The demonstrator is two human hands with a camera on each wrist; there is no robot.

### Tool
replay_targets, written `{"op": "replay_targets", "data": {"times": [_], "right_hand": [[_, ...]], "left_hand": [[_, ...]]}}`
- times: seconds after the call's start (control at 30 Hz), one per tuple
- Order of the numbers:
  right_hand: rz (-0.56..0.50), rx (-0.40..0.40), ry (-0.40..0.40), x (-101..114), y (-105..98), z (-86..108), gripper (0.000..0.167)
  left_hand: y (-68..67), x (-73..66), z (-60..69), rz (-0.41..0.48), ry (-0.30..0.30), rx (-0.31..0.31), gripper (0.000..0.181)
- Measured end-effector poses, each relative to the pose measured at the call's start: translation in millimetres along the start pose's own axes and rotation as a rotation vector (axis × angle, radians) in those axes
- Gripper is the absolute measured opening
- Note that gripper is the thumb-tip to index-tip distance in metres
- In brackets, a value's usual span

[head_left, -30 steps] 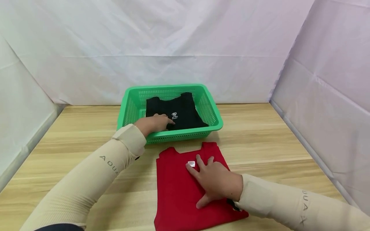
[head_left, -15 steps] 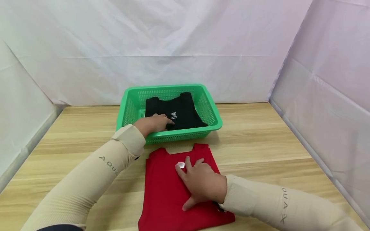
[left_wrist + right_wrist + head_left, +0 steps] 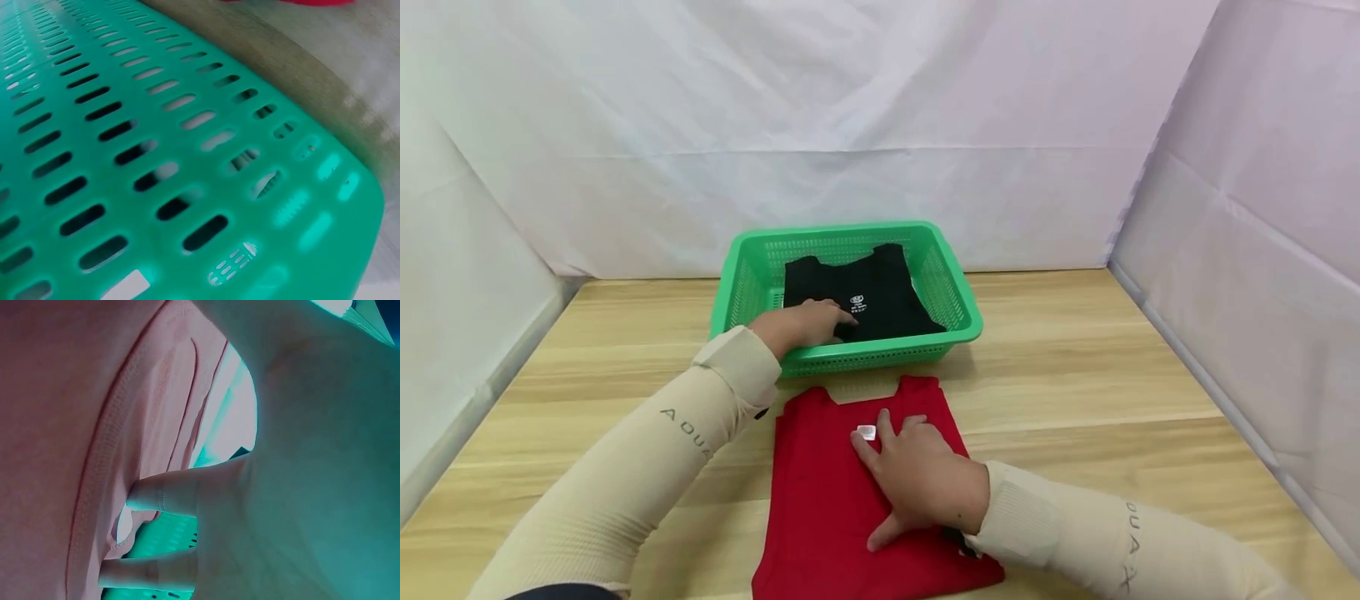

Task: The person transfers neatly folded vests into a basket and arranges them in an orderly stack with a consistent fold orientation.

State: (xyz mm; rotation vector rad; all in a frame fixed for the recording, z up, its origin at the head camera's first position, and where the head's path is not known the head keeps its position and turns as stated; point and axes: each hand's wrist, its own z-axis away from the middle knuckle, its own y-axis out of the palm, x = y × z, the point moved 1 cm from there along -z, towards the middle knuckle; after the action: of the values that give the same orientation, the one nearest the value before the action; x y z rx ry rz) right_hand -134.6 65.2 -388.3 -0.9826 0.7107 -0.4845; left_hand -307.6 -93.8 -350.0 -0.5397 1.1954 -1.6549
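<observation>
A folded red tank top [image 3: 820, 492] with a small white label [image 3: 867, 432] lies flat on the table in front of the basket. My right hand [image 3: 917, 475] rests on it with fingers spread, fingertips beside the label. In the right wrist view, straight fingers [image 3: 165, 492] touch the red fabric [image 3: 50, 437]. Inside the green basket [image 3: 880, 343] is a folded black tank top [image 3: 880, 287] with white print. My left hand [image 3: 805, 323] reaches over the basket's front rim and rests on the black top, one finger extended; its other fingertips are partly hidden.
The basket stands at the back of the wood-patterned table [image 3: 1060, 350], close to the white back curtain [image 3: 865, 108]. White sheeting also hangs at the left and right sides. The left wrist view is mostly filled by the basket's slotted wall [image 3: 144, 150].
The red tank top has slid left under my right hand, mostly in the first half second, and now lies closer below the basket. My left hand stays in place; the view shifts slightly.
</observation>
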Motion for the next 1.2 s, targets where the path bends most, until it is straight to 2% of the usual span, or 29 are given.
{"op": "replay_targets", "data": {"times": [0.1, 0.2, 0.27, 0.37, 0.43, 0.5, 0.57, 0.63, 0.73, 0.83, 1.0, 1.07, 1.2], "right_hand": [[-0.030, -0.002, -0.012, 0, 3, 1.0, 0.111], [-0.045, -0.001, -0.023, 0, 4, 2.1, 0.110], [-0.052, -0.003, -0.022, -1, 3, 3.0, 0.110], [-0.075, -0.012, -0.021, -6, 3, 4.9, 0.109], [-0.102, -0.022, -0.027, -10, 3, 6.0, 0.107], [-0.130, -0.041, -0.038, -14, 4, 6.5, 0.104], [-0.147, -0.060, -0.051, -18, 5, 6.7, 0.101], [-0.162, -0.077, -0.058, -21, 5, 6.5, 0.098], [-0.180, -0.091, -0.065, -24, 5, 6.2, 0.096], [-0.203, -0.098, -0.066, -25, 7, 5.9, 0.097], [-0.236, -0.121, -0.062, -26, 12, 6.8, 0.096], [-0.253, -0.137, -0.059, -27, 14, 6.3, 0.095], [-0.292, -0.173, -0.060, -31, 15, 5.5, 0.093]], "left_hand": [[-0.7, 0.3, 3.5, -0.013, 0.000, -0.057, 0.050], [-5.5, -0.6, 16.6, -0.016, -0.001, -0.223, 0.044], [-11.4, -3.6, 31.9, -0.001, 0.012, -0.375, 0.038], [-17.4, -11.7, 60.3, 0.027, 0.071, -0.585, 0.027], [-15.0, -18.1, 79.0, 0.030, 0.135, -0.675, 0.022], [-6.3, -24.9, 94.6, 0.017, 0.194, -0.711, 0.019], [6.8, -31.7, 105.5, -0.013, 0.242, -0.701, 0.018], [21.2, -38.3, 112.1, -0.041, 0.271, -0.659, 0.018], [41.4, -42.7, 115.0, -0.074, 0.261, -0.571, 0.019], [58.5, -38.6, 112.8, -0.126, 0.189, -0.480, 0.028], [77.4, -23.2, 108.8, -0.212, 0.045, -0.355, 0.059], [81.0, -17.5, 108.1, -0.216, 0.014, -0.324, 0.069], [84.3, -10.5, 106.2, -0.218, -0.013, -0.284, 0.075]]}}
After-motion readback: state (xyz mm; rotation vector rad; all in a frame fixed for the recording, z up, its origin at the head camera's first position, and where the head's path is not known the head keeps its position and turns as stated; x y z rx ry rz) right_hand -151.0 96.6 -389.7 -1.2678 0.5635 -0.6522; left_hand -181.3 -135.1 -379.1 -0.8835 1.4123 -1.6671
